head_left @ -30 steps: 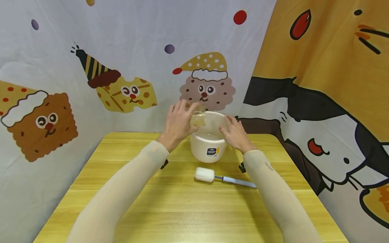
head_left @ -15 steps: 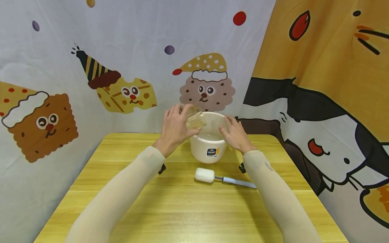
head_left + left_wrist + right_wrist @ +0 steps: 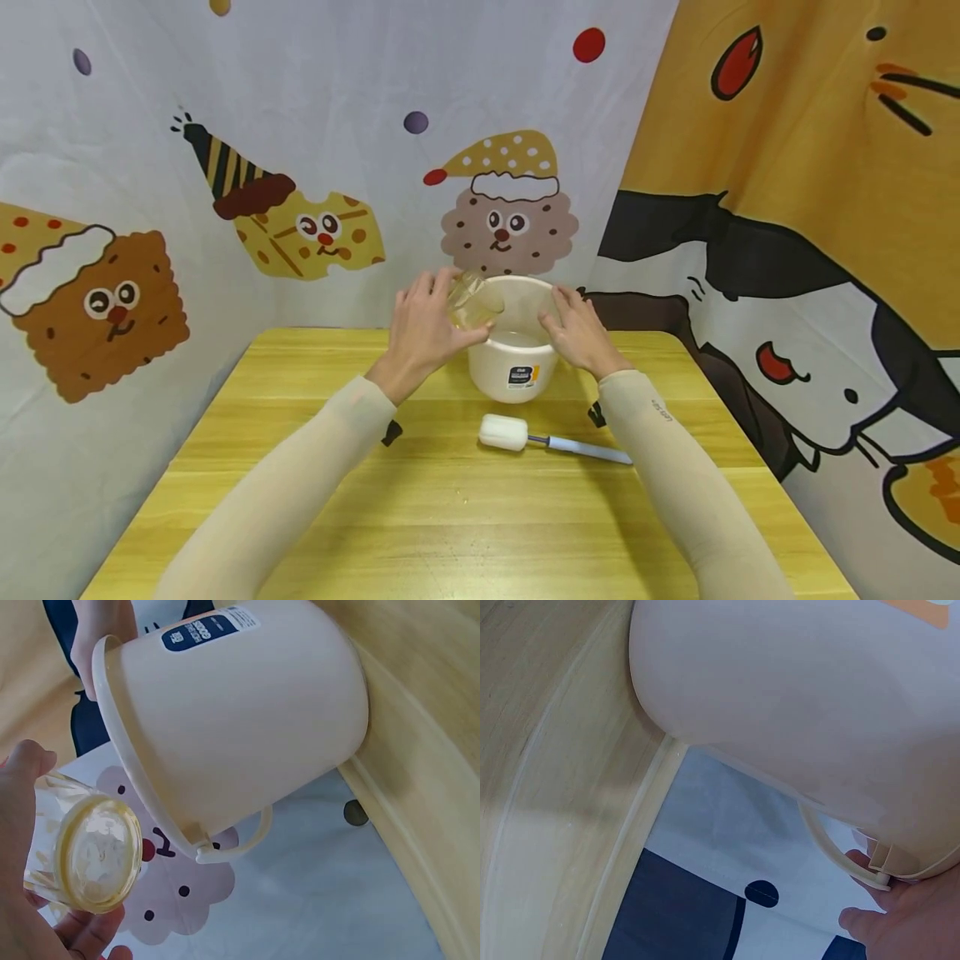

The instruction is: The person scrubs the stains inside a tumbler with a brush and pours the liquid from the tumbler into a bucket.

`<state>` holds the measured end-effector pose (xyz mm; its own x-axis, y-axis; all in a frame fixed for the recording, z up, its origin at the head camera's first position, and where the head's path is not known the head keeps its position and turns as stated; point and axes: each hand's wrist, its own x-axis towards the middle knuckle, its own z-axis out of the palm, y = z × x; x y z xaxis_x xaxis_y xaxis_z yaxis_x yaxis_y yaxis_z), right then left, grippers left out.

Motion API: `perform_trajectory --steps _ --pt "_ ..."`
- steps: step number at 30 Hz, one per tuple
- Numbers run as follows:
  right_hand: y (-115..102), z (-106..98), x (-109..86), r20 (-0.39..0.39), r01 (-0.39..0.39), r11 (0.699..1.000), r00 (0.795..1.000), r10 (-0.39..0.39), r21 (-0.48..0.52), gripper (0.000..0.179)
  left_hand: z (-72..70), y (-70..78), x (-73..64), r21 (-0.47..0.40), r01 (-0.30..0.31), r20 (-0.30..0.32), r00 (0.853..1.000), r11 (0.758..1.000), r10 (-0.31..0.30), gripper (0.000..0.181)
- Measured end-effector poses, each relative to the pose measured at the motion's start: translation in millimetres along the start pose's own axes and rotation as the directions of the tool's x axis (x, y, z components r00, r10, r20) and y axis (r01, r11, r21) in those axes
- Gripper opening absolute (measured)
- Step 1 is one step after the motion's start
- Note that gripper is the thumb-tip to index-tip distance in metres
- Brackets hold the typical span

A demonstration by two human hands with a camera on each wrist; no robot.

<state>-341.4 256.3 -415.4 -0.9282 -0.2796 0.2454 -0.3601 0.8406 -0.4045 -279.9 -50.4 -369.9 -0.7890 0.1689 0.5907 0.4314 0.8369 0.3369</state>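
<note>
In the head view, my left hand [image 3: 422, 329] holds a clear, yellowish glass [image 3: 471, 302] tilted at the left side of the bucket's rim. The left wrist view shows the round base of this glass [image 3: 103, 851] between thumb and fingers. A cream-white bucket [image 3: 508, 375] with a dark and orange label stands upright on the table, some pale liquid inside it. At its right side, my right hand [image 3: 585, 335] grips the rim, thumb toward the inside. In the right wrist view, these fingers are beside the bucket's handle [image 3: 840, 855], partly hidden.
A sponge brush [image 3: 504, 432] with a white head and light blue handle lies in front of the bucket on the wooden table [image 3: 450, 533]. Small drops lie on the tabletop. A cartoon-printed cloth [image 3: 337, 100] hangs close behind the table.
My left hand has moved left and slightly down with the glass, whose tilt has changed. My right hand stays on the bucket's rim, and the bucket and brush keep their places.
</note>
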Motion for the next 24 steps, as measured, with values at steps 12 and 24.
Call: perform_trajectory --steps 12,24 --pt "-0.4 0.4 0.3 0.004 0.003 1.000 1.000 -0.003 0.011 0.078 -2.9 -5.7 -19.3 -0.114 0.030 -0.028 0.999 0.993 -0.033 0.094" --pt "-2.9 -0.3 -1.1 0.000 0.002 1.000 1.000 -0.002 0.018 0.078 1.6 -18.0 -48.6 -0.122 0.095 0.004 0.995 0.988 -0.095 0.091"
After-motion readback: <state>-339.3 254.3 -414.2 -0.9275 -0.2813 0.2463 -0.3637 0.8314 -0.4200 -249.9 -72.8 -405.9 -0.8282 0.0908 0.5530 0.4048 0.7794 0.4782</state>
